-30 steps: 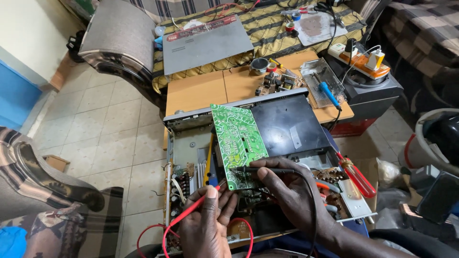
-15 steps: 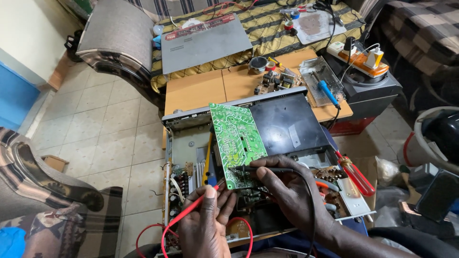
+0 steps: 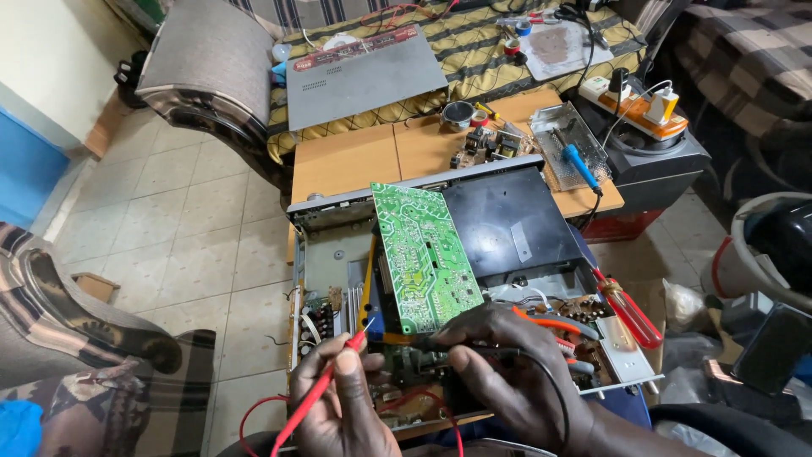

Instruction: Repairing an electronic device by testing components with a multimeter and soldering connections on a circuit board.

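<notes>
An opened grey electronics chassis (image 3: pixel 321 254) lies in front of me, with a green circuit board (image 3: pixel 423 254) tilted up over it and a black drive box (image 3: pixel 512 224) beside the board. My left hand (image 3: pixel 338 406) holds a red test probe (image 3: pixel 326 381), its metal tip touching the components just below the green board's near edge. My right hand (image 3: pixel 512 372) holds a black test probe (image 3: pixel 457 347), pressed onto the lower board beside the red tip. Red and black leads trail back toward me.
A red-handled screwdriver (image 3: pixel 626 309) and orange-handled pliers (image 3: pixel 550 326) lie on the chassis's right side. A wooden table (image 3: pixel 364 156) behind holds a blue-handled tool (image 3: pixel 579 165) on a metal tray, small parts and a grey device cover (image 3: pixel 364 72). An armchair (image 3: pixel 203 72) stands far left, over tiled floor (image 3: pixel 186 220).
Both hands stay at the near edge of the green board with the probes; only a slight shift of the view.
</notes>
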